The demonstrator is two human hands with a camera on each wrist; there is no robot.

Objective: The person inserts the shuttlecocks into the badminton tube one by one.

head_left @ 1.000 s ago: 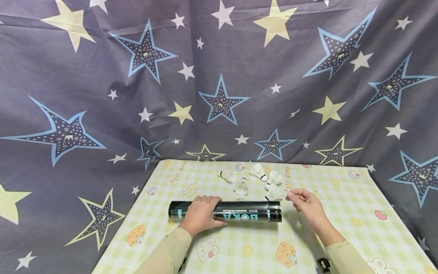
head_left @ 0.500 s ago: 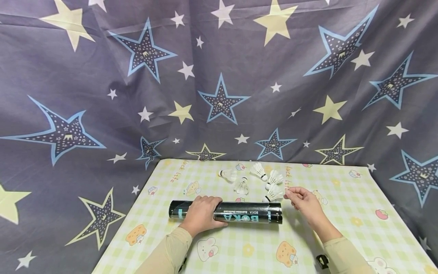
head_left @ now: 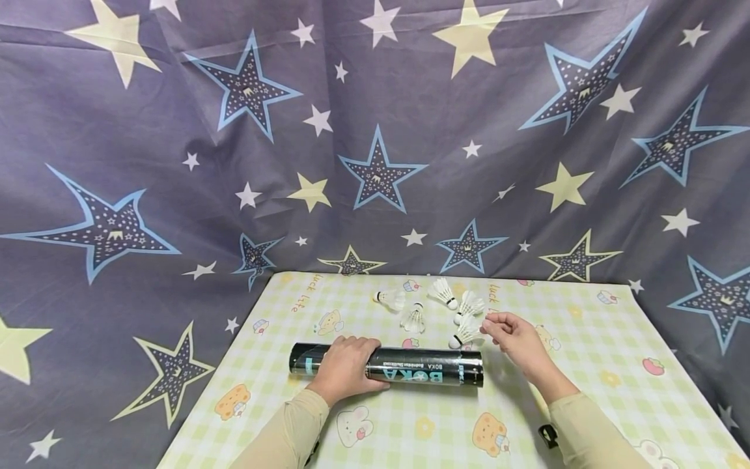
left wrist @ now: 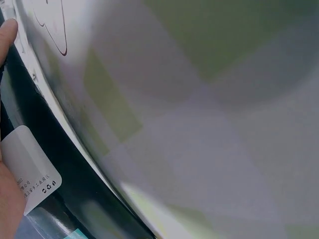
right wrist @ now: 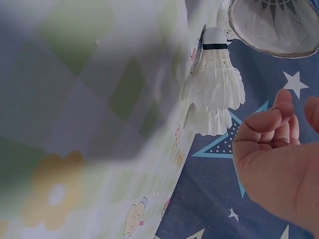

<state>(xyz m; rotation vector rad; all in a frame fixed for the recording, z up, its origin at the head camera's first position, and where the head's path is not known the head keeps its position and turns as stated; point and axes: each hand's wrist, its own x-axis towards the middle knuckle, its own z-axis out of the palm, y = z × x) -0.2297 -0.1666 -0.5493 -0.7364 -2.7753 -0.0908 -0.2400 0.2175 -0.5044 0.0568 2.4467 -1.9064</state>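
A black shuttlecock tube (head_left: 422,366) printed BOKA lies sideways on the table, and my left hand (head_left: 347,366) grips it from above. In the left wrist view, part of that hand borders the tube's white label (left wrist: 32,167). The tube's mouth (right wrist: 279,52) faces right, with feathers showing inside it in the right wrist view. My right hand (head_left: 511,339) is beside the nearest white shuttlecock (head_left: 467,331), fingertips right at its feather edge in the head view. Its fingers are loosely bent, the thumb apart from them, and nothing is between them.
Several more white feather shuttlecocks lie behind the tube, among them one at the left (head_left: 391,299) and one at the back (head_left: 443,294). A green checked cloth (head_left: 422,423) covers the table. A dark star-patterned curtain (head_left: 375,241) hangs behind its far edge.
My right hand has moved slightly left and away from me, up to the nearest shuttlecock. The tube's right end has swung a little toward me, uncovering that shuttlecock's cork. My left hand keeps its grip.
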